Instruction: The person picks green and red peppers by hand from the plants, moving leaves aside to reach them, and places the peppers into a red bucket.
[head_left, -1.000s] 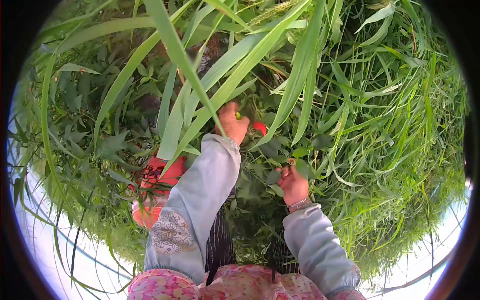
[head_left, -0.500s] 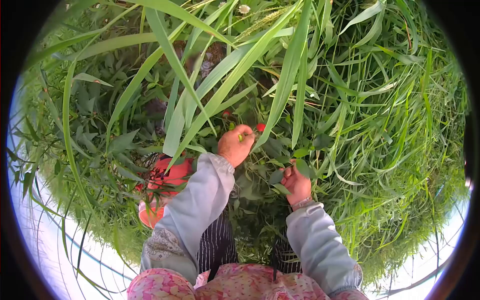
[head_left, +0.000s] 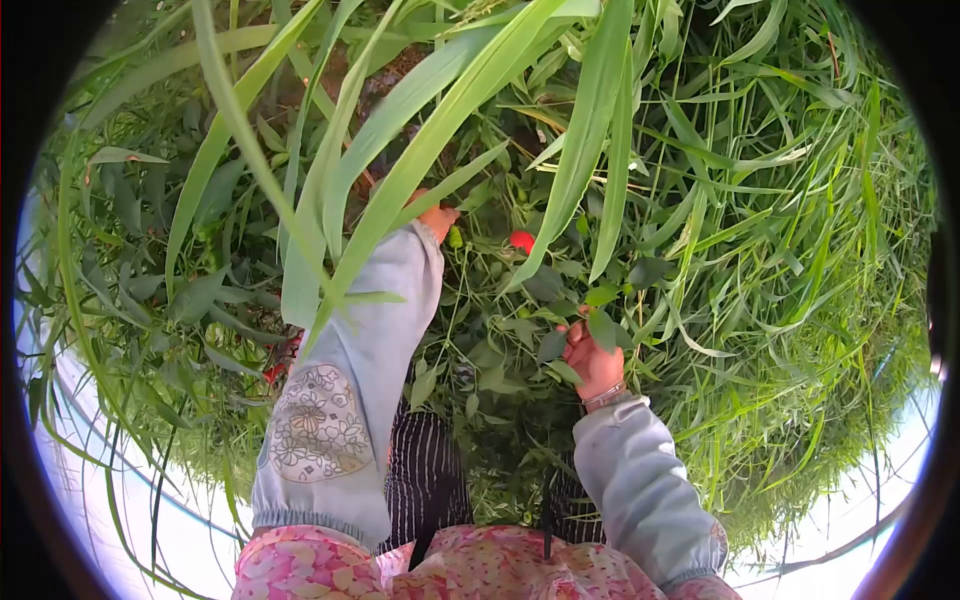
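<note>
My left hand (head_left: 437,217) reaches forward into the leafy plants, mostly covered by a broad grass blade, so its fingers are hidden. A small green pepper-like fruit (head_left: 455,237) hangs just beside it. A bright red round fruit (head_left: 522,241) shows among the leaves between my two hands, touched by neither. Lower right, my right hand (head_left: 597,365) has its fingers curled up among green leaves (head_left: 602,328). Those leaves partly cover the fingertips, and what they grip cannot be made out.
Long grass blades (head_left: 425,135) hang across the view in front of my left arm. Dense grass (head_left: 760,230) fills the right side. A bit of a red object (head_left: 275,372) shows through leaves left of my left sleeve. My striped trouser legs (head_left: 428,465) are below.
My left hand has moved forward and left, behind the grass blade; its sleeve now covers most of the red object at left. My right hand has stayed nearly in place.
</note>
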